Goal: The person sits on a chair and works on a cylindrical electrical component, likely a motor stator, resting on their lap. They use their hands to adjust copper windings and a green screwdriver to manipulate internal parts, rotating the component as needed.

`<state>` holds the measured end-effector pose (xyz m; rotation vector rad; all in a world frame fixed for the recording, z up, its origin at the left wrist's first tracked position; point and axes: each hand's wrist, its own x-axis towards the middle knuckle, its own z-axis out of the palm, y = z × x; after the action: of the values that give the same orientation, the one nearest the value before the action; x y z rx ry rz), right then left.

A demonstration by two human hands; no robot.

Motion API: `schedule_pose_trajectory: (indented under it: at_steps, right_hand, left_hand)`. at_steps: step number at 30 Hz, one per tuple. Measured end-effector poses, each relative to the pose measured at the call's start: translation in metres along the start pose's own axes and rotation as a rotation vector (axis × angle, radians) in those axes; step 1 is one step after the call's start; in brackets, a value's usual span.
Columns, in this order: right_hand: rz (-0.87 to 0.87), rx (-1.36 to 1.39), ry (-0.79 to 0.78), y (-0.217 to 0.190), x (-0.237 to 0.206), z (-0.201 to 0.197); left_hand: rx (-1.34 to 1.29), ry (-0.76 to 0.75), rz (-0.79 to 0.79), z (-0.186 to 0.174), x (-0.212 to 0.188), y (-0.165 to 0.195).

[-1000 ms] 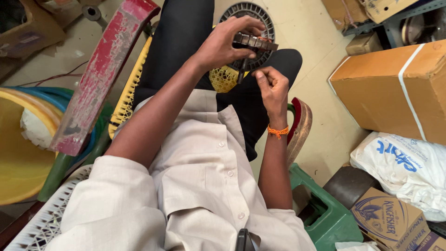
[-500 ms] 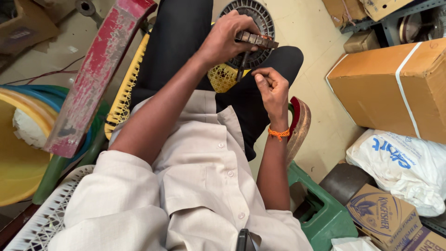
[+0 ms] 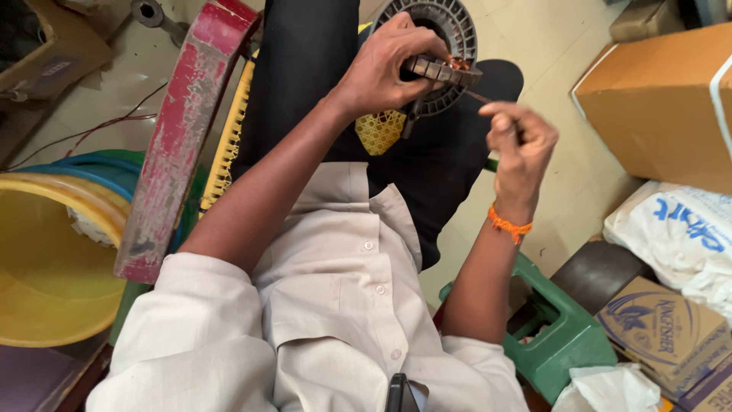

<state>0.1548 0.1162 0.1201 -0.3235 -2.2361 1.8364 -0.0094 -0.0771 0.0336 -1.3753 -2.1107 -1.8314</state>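
My left hand (image 3: 385, 69) grips a small dark metal motor core (image 3: 446, 71) with copper winding showing at its top, held above my lap. A thin copper wire (image 3: 479, 96) runs from the core to my right hand (image 3: 520, 145), whose fingers pinch its end, to the right of the core and slightly lower. A thin dark tool or strip (image 3: 412, 122) hangs below the core. Behind the core, a round grey slotted part (image 3: 450, 23) rests near my knee.
A worn red bar (image 3: 183, 137) leans at the left beside a yellow tub (image 3: 53, 259). A brown carton (image 3: 663, 99), a white bag (image 3: 679, 229) and a printed box (image 3: 663, 336) crowd the right. A green stool (image 3: 564, 336) stands below my right elbow.
My right hand has moved right and away from the core, drawing the wire out. The left hand keeps its hold on the core.
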Motion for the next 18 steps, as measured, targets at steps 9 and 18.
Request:
schedule_pose_trajectory:
  at_steps: [9,18]
  right_hand:
    - [0.182,0.110,-0.022,-0.024,0.049,0.021]
    - [0.323,-0.201,-0.305,-0.026,0.101,0.023]
  left_hand:
    - [0.002,0.034,-0.008,0.000,-0.002,-0.001]
    - [-0.435,-0.047,-0.576,0.010,0.024,-0.030]
